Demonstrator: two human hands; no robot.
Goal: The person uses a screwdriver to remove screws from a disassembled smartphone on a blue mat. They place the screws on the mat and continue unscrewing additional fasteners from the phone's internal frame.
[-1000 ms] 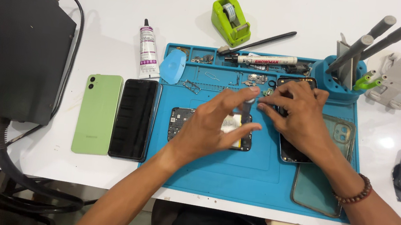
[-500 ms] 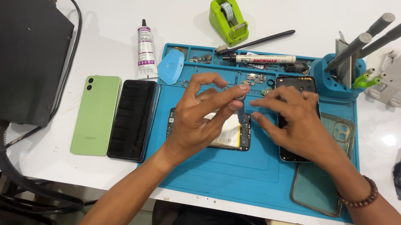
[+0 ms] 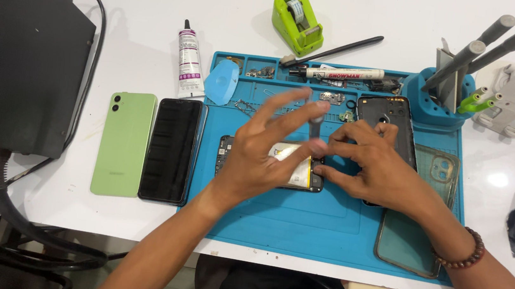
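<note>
An opened phone with its battery showing lies on the blue work mat. My left hand hovers over it with fingers spread, its thumb and forefinger pinched on a small grey strip held upright. My right hand, with a bead bracelet on the wrist, grips the right end of the opened phone, and its fingertips meet those of the left hand. Under the right hand lies a black phone frame.
A green phone back and a black screen lie left of the mat. A glue tube, green tape dispenser, marker, blue pick, tool holder and clear case surround it. A black box stands far left.
My left hand rose off the opened phone and now pinches the grey strip above it. The right hand slid slightly left toward it.
</note>
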